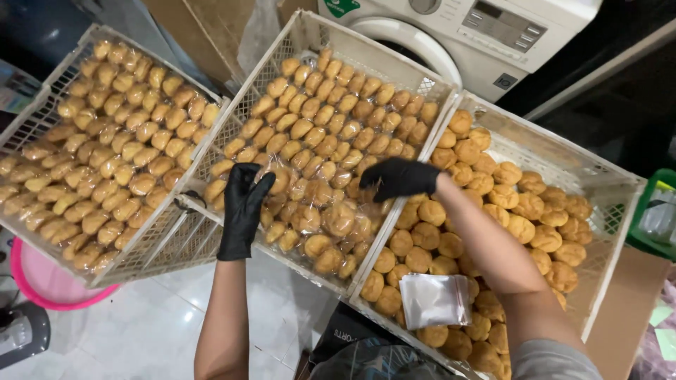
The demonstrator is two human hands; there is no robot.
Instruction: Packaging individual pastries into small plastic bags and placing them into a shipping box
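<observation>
Both hands gloved black, working over the middle crate (304, 32), white plastic lattice, full of small golden pastry puffs, most of them in clear wrappers; left hand (243, 210) sits at the crate's near-left edge, fingers pinched narrow on a wrapped puff (279, 179) just inside that rim; right hand (399, 177) reaches across the wall shared with the right crate (620, 190), fingers curled down onto wrapped puffs by the middle crate's right edge; can't tell if it actually holds one, the palm hides it; to do this well, my call: pinch the film rather than the pastry, lift straight up off its neighbours so the rows stay packed, keep the forearm clear of the bare puffs (507, 204) underneath it in the right crate; wrapped puff in the left fingers looks roughly oval, long axis running about from the crate's near-left corner toward its far-right corner, same slant as the rows; which end is the sealed one I can't tell; stack of empty clear bags (434, 300) lies on the puffs at the right crate's near edge; left crate (42, 116) also full of wrapped puffs, untouched.
</observation>
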